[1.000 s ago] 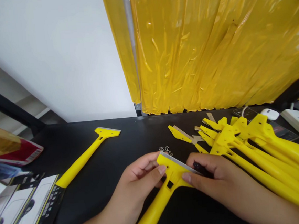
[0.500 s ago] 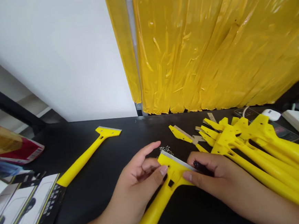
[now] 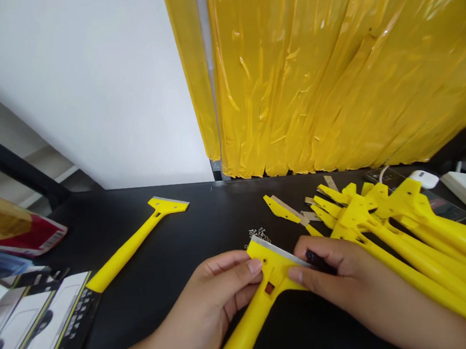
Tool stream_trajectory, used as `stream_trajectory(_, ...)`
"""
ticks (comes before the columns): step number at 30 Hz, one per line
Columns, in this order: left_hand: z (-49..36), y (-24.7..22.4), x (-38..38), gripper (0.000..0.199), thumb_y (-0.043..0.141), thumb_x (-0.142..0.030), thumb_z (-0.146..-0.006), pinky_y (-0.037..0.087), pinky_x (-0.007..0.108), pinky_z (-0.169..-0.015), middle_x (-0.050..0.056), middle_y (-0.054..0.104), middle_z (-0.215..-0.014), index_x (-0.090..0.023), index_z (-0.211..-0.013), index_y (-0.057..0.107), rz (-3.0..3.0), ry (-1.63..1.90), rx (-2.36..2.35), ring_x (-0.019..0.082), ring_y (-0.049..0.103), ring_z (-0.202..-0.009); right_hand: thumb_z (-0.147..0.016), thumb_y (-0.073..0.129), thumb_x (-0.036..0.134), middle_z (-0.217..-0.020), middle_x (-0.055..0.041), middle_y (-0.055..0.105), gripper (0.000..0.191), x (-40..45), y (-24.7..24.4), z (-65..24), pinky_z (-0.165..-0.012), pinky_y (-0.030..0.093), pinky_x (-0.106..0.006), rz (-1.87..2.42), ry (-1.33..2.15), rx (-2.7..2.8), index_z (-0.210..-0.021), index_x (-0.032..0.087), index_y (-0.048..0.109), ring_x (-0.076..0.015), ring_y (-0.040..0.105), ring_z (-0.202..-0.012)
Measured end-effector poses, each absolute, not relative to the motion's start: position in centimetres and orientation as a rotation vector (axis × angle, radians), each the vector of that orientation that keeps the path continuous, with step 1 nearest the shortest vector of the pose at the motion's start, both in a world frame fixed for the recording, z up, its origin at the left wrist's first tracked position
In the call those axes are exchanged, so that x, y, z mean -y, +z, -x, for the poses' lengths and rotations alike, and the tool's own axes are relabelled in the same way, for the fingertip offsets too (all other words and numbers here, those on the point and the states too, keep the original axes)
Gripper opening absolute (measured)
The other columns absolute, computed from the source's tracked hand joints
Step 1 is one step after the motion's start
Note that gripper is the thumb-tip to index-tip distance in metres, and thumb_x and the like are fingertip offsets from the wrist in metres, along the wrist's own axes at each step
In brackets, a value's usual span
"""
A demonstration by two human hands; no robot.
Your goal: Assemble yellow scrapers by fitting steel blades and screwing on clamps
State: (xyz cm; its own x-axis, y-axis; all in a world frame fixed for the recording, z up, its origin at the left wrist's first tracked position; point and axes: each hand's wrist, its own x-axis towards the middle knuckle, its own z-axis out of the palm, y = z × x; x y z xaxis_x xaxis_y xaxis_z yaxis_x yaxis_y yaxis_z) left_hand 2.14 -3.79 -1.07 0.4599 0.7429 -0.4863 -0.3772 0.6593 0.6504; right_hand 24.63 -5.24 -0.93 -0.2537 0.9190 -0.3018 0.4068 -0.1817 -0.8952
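Between my hands is a yellow scraper (image 3: 275, 265) with a metal blade along its head, its handle slanting down toward me. My left hand (image 3: 222, 293) pinches the left side of the head, thumb on top and fingers underneath. My right hand (image 3: 333, 274) grips the head's right end with the thumb, and a dark, slim object (image 3: 317, 259), partly hidden, is tucked in its curled fingers. Just behind the blade lies a small heap of screws (image 3: 258, 234). A second scraper (image 3: 136, 244) with a blade and two screws rests to the left.
Several yellow scraper handles (image 3: 398, 226) are piled at right, beside loose yellow head pieces (image 3: 282, 209) and thin blades. White-and-black cards (image 3: 55, 328) and a red-and-yellow packet (image 3: 23, 226) lie at left. Yellow film (image 3: 290, 84) hangs behind the black table (image 3: 215, 213).
My left index finger, raised and stretched out before, has come down behind the scraper head. The left fingers now close under it. The scraper has shifted slightly right.
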Motion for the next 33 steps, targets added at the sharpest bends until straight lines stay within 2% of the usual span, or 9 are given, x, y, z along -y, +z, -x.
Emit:
stream_trajectory(4,-2.2,-0.9,4.0,0.011,0.084,-0.022,-0.085,0.062,0.027,-0.082,0.009,0.080,-0.091,-0.013,-0.091,0.080,-0.449,0.734,-0.850,0.019,0.076,-0.082,-0.098,0.062,0.047,-0.071,0.0053,0.044,0.032,5.1,-0.8,-24.8,-0.058,0.030,-0.026,1.539,1.426,1.619,-0.078,0.022,0.054,-0.0133,0.040,-0.068)
stream_trajectory(8,-2.2,-0.9,3.9,0.015,0.082,-0.025,-0.087,0.062,0.036,-0.088,0.011,0.079,-0.096,-0.013,-0.096,0.078,-0.476,0.706,-0.822,0.023,0.075,-0.091,-0.097,0.063,0.047,-0.071,0.0055,0.045,0.032,5.1,-0.9,-24.8,-0.059,0.031,-0.026,1.541,1.393,1.637,-0.079,0.022,0.055,-0.0134,0.040,-0.068)
stream_trajectory(11,-2.2,-0.9,3.8,0.018,0.081,-0.026,-0.088,0.064,0.040,-0.085,0.012,0.077,-0.099,-0.013,-0.101,0.077,-0.515,0.690,-0.834,0.022,0.072,-0.089,-0.098,0.062,0.046,-0.073,0.0052,0.047,0.030,5.1,-1.0,-24.6,-0.060,0.032,-0.025,1.543,1.370,1.660,-0.080,0.022,0.056,-0.0135,0.042,-0.070)
stream_trajectory(18,-2.3,-1.4,3.6,0.015,0.080,-0.027,-0.090,0.066,0.032,-0.070,0.007,0.075,-0.085,-0.013,-0.091,0.074,-0.516,0.737,-0.886,0.015,0.069,-0.072,-0.101,0.057,0.052,-0.072,0.0044,0.052,0.033,5.3,-1.4,-24.6,-0.059,0.037,-0.026,1.597,1.255,1.725,-0.082,0.024,0.060,-0.0145,0.048,-0.068)
stream_trajectory(21,-1.9,-1.3,2.6,0.009,0.077,-0.023,-0.092,0.068,0.031,-0.070,0.005,0.075,-0.084,-0.015,-0.093,0.072,-0.528,0.828,-0.942,0.014,0.070,-0.069,-0.102,0.055,0.053,-0.085,0.0013,0.068,0.029,4.8,-1.5,-25.4,-0.067,0.047,-0.029,1.638,1.014,1.735,-0.094,0.028,0.068,-0.0187,0.062,-0.079)
stream_trajectory(24,-1.3,-0.8,1.1,0.009,0.073,-0.019,-0.094,0.068,0.030,-0.070,0.008,0.079,-0.106,-0.018,-0.103,0.070,-0.551,0.944,-0.999,0.020,0.078,-0.084,-0.101,0.058,0.047,-0.108,-0.0019,0.077,0.024,3.8,-1.7,-26.1,-0.085,0.055,-0.035,1.669,0.698,1.777,-0.110,0.030,0.072,-0.0243,0.071,-0.100)
stream_trajectory(26,-0.9,-0.5,0.4,0.014,0.073,-0.018,-0.094,0.068,0.029,-0.068,0.010,0.079,-0.114,-0.019,-0.106,0.068,-0.555,0.966,-1.011,0.025,0.080,-0.093,-0.102,0.057,0.040,-0.113,-0.0026,0.078,0.022,3.2,-2.1,-26.1,-0.090,0.056,-0.038,1.663,0.505,1.928,-0.115,0.030,0.072,-0.0245,0.073,-0.101)
stream_trajectory(30,-0.8,-0.6,0.2,0.011,0.074,-0.020,-0.093,0.066,0.024,-0.065,0.009,0.079,-0.108,-0.018,-0.102,0.068,-0.578,0.979,-0.985,0.024,0.081,-0.090,-0.101,0.053,0.024,-0.108,-0.0026,0.077,0.023,2.2,-3.2,-24.7,-0.079,0.055,-0.034,1.536,0.311,2.232,-0.113,0.028,0.071,-0.0214,0.074,-0.089)
stream_trajectory(33,-1.0,-0.8,0.5,0.006,0.072,-0.020,-0.094,0.065,0.023,-0.066,0.008,0.078,-0.103,-0.018,-0.098,0.069,-0.611,0.977,-0.971,0.022,0.080,-0.090,-0.100,0.051,0.021,-0.094,-0.0040,0.072,0.018,1.5,-3.7,-23.7,-0.066,0.048,-0.033,1.514,0.214,2.321,-0.099,0.023,0.068,-0.0218,0.070,-0.077)
